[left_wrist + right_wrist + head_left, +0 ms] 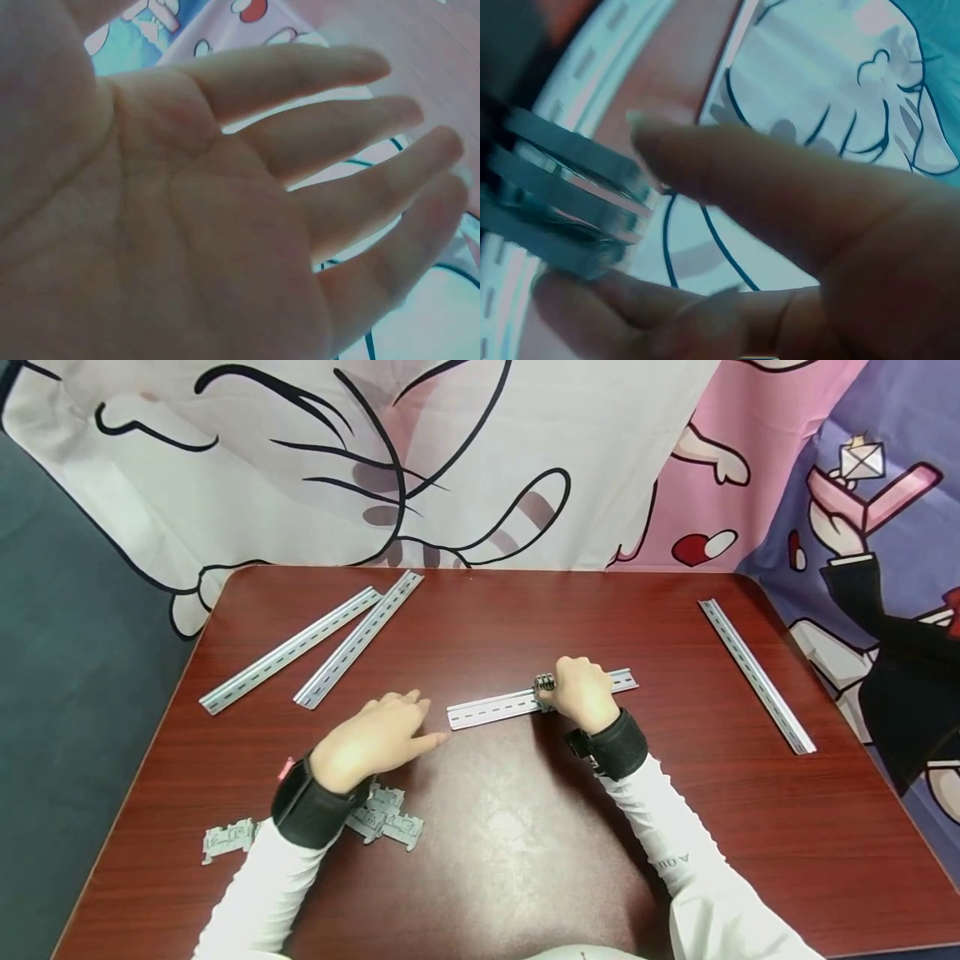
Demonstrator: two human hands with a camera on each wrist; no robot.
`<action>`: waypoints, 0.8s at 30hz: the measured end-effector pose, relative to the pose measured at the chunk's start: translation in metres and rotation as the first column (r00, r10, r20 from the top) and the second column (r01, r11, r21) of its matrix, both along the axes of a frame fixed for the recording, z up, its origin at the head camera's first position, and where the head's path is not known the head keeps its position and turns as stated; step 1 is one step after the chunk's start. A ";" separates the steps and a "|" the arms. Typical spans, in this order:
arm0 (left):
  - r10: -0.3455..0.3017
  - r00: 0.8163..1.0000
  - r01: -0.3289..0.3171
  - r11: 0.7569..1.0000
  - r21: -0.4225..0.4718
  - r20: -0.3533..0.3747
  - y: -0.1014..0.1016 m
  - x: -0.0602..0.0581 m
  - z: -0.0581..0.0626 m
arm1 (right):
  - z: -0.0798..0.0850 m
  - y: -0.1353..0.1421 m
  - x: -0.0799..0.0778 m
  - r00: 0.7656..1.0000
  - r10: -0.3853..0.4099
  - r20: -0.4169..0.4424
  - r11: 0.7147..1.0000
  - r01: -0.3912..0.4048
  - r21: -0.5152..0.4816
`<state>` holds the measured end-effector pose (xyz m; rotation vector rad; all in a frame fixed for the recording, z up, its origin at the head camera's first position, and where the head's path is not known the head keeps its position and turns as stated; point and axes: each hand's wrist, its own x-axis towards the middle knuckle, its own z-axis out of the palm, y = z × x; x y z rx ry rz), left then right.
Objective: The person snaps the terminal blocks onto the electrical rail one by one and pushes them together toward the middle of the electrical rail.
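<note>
A slotted metal DIN rail point(491, 710) lies in the middle of the table. My right hand point(584, 693) is over its right half, thumb and curled fingers around a small group of grey terminal blocks point(545, 683) sitting on the rail. Up close in the right wrist view, these terminal blocks point(570, 187) stand side by side between thumb and fingertips. My left hand point(378, 735) is held out with fingers spread, near the rail's left end, and the left wrist view shows a bare palm point(210, 202). More grey terminal blocks point(390, 818) lie below the left wrist, partly hidden by it.
Two more slotted rails lie at the back left, one rail point(292, 650) touching or nearly touching the other rail point(358, 639) at the far end. Another rail point(757, 677) lies at the right. A separate grey block point(228, 839) is beside the left sleeve. Printed cloth point(480, 460) hangs behind the table.
</note>
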<state>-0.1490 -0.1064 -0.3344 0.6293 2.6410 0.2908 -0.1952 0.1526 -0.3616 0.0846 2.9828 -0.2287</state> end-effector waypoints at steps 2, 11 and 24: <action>0.014 1.000 -0.014 1.000 0.009 0.020 -0.013 0.005 0.003 | -0.003 -0.001 0.000 1.000 -0.006 -0.009 1.000 0.006 -0.007; 0.101 0.994 -0.103 0.994 0.045 0.048 -0.063 0.032 0.002 | -0.016 0.002 0.003 0.994 0.054 -0.096 0.998 -0.056 -0.018; 0.168 0.978 -0.181 0.977 0.109 0.121 -0.102 0.056 -0.034 | -0.021 0.012 -0.020 0.991 -0.008 -0.132 0.999 0.002 -0.047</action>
